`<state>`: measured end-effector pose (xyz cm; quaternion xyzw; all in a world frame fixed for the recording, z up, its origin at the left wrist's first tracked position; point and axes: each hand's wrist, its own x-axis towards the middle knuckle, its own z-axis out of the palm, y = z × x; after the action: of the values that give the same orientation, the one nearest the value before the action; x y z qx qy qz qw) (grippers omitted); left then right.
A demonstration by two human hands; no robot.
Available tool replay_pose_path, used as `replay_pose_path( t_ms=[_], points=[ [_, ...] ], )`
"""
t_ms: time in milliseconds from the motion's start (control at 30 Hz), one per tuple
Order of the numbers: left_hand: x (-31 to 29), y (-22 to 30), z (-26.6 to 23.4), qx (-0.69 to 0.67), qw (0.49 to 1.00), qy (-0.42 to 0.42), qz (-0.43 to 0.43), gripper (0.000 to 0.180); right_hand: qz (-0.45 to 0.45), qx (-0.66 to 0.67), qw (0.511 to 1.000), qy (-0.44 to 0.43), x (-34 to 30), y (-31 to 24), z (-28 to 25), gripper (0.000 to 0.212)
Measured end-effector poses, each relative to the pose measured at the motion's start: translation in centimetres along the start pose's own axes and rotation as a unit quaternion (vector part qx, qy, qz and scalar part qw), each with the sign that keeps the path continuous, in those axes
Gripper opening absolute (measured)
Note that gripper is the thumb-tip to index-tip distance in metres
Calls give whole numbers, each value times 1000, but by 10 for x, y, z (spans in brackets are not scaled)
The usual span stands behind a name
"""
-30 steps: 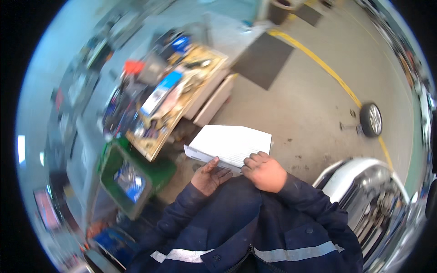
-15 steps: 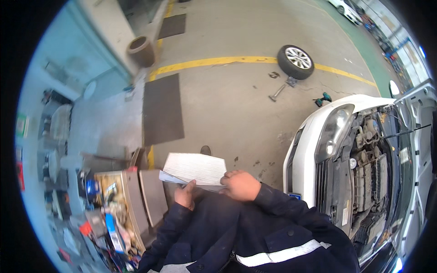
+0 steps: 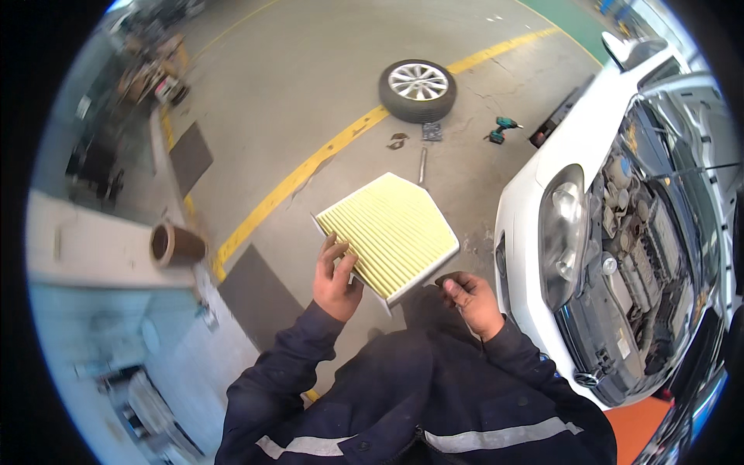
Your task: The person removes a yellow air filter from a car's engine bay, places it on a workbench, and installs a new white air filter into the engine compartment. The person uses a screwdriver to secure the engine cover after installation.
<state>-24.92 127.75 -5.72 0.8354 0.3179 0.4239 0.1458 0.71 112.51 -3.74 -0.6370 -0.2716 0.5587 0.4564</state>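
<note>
Right now the left hand (image 3: 335, 279) holds a flat filter (image 3: 390, 232) with yellow folds and a white frame. It grips the filter at the near left edge, with the fingers on top and the thumb under or beside the rim. The filter sits in the air in front of the person's chest, tilted a little, with its folded side facing up. The right hand (image 3: 467, 298) is just beside the near right corner of the filter, but I cannot tell if it touches it. Its fingers are curled in, loosely closed, and I see nothing in them. The two hands are apart, one on each side of the filter. Both arms wear dark blue sleeves (image 3: 287, 364) and are bent at the elbow, with the hands held out in front of the body. To do this well, I think the person should hold the filter by its white frame and not press on the soft folds, since they look easy to squash. Holding it with two hands would keep it steady. On the right is a white car (image 3: 573, 155) with its hood open, so the engine shows. On the grey floor (image 3: 310, 77) farther away lie a loose wheel (image 3: 417, 89), a small green drill (image 3: 502, 128) and a long yellow line (image 3: 325, 159).
</note>
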Motion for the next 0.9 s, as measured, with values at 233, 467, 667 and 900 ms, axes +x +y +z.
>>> replay_pose_path(
  t_ms=[233,467,667,900],
  points=[
    [175,-90,126,11,994,-82,67,55,75,258,959,88,189,-76,-76,45],
    [341,-185,208,-7,993,-94,66,60,144,191,969,61,376,-192,-134,30],
    [474,-286,358,-134,931,-126,-316,89,77,184,963,184,537,-284,-201,29],
    [703,-326,541,-561,530,-399,-495,79,-34,-3,920,390,633,-368,-336,33]
  ],
)
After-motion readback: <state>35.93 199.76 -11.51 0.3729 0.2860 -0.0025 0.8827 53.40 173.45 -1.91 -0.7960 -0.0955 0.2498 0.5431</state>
